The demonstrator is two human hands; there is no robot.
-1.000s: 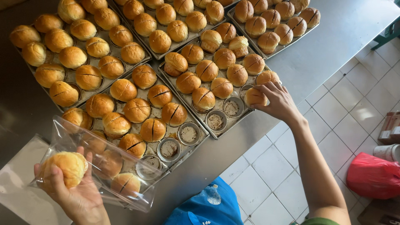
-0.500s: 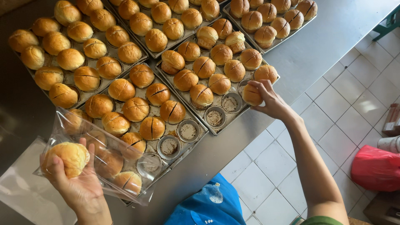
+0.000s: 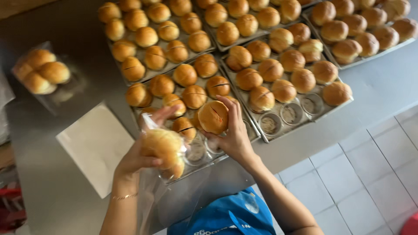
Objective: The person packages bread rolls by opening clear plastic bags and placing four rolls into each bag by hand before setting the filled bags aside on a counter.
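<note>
Steel table [image 3: 65, 182], bun [image 3: 213, 116] in right hand [image 3: 233, 137]

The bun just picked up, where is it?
In the right hand, the bun sits low centre of the head view, above the tray, beside the plastic bag.

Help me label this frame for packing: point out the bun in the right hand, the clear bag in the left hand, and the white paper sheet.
bun [image 3: 213, 116], head view, middle of its browned top.
clear bag [image 3: 163, 150], head view, plastic over the buns inside.
white paper sheet [image 3: 96, 147], head view, centre of the sheet.
</note>
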